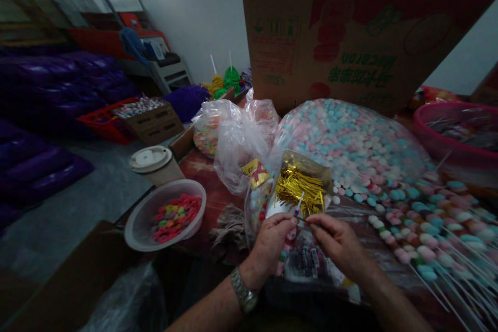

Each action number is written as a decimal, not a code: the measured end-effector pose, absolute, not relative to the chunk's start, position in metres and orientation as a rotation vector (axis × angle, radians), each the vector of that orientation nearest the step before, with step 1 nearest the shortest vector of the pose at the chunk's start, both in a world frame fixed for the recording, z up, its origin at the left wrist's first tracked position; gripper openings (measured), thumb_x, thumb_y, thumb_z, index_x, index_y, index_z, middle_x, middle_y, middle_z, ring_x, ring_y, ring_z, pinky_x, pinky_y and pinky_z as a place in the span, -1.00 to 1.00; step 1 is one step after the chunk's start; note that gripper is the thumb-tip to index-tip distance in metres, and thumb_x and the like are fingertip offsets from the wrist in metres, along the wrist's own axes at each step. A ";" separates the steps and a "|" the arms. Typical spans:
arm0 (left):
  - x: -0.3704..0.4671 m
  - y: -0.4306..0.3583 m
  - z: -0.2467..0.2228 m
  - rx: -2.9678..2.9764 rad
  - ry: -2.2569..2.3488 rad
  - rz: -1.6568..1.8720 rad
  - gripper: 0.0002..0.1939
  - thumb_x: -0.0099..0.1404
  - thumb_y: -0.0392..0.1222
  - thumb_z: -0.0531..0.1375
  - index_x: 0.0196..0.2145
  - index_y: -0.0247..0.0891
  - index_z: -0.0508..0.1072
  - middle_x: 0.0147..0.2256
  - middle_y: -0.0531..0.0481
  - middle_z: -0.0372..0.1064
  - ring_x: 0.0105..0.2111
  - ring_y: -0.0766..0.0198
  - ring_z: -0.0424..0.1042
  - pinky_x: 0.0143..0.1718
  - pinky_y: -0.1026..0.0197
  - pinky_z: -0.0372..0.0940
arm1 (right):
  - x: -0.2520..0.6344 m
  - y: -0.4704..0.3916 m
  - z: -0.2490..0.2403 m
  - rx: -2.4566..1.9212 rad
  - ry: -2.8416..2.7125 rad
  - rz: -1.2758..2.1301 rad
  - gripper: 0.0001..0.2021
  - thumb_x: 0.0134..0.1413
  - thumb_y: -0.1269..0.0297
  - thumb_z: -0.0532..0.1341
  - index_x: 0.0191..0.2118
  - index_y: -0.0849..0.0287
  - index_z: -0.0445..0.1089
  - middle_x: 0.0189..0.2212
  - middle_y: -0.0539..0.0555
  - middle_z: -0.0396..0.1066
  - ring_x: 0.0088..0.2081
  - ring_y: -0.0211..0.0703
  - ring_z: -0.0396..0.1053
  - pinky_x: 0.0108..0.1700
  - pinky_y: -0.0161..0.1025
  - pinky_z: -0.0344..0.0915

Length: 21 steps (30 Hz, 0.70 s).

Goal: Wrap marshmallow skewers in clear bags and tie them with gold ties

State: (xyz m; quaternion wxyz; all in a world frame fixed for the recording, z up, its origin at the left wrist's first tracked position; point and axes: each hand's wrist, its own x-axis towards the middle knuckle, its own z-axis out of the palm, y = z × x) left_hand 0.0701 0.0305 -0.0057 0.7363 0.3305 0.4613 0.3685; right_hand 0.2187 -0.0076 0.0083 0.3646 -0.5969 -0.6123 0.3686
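Observation:
My left hand [274,236], with a watch on its wrist, pinches a candy stick in clear wrap. Its white stick [301,201] points up past the fingertips, and pink candy [290,237] shows below the hand. My right hand [336,241] is closed at the fingertips on a thin twist tie [305,220], which meets the stick by my left thumb. Right behind both hands stands an open container of gold twist ties [299,187]. Printed clear packaging [305,262] lies beneath the hands.
A large bag of pastel marshmallows [350,140] lies behind, before a big cardboard box [350,36]. Marshmallow skewers [436,218] are heaped at right. To the left are a bowl of red candy rings [167,218], a lidded bucket [155,163] and a crumpled cloth [230,228].

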 end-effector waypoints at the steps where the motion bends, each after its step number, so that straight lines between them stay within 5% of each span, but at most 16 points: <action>1: 0.073 0.029 -0.004 0.738 1.015 0.808 -0.90 -0.08 -0.21 0.17 -0.59 -0.30 0.34 -0.70 0.17 0.12 -0.71 0.45 0.14 -0.68 0.38 0.05 | 0.212 -0.015 0.005 -1.495 -1.499 0.981 -0.75 0.11 0.18 0.03 -0.30 0.21 0.37 -0.60 -0.06 0.26 -0.56 -0.31 0.19 -0.54 -0.40 0.10; 12: 0.080 0.013 -0.007 1.072 1.037 0.613 -0.80 0.05 -0.15 0.11 -0.63 -0.28 0.25 -0.68 0.15 0.10 -0.71 0.46 0.08 -0.73 0.41 -0.05 | 0.211 -0.022 -0.014 -1.500 -1.202 1.171 -0.73 -0.02 0.11 0.14 -0.56 0.20 0.27 -0.72 -0.13 0.11 -0.67 -0.39 0.00 -0.65 -0.42 -0.06; 21: 0.065 0.006 -0.005 1.085 0.759 0.472 -0.71 0.17 0.02 0.10 -0.46 -0.29 0.31 -0.63 0.14 0.17 -0.77 0.48 0.10 -0.78 0.41 -0.02 | 0.210 -0.030 -0.011 -1.457 -1.199 1.213 -0.71 -0.05 0.10 0.15 -0.61 0.19 0.22 -0.68 -0.08 0.22 -0.62 -0.35 0.11 -0.57 -0.39 0.04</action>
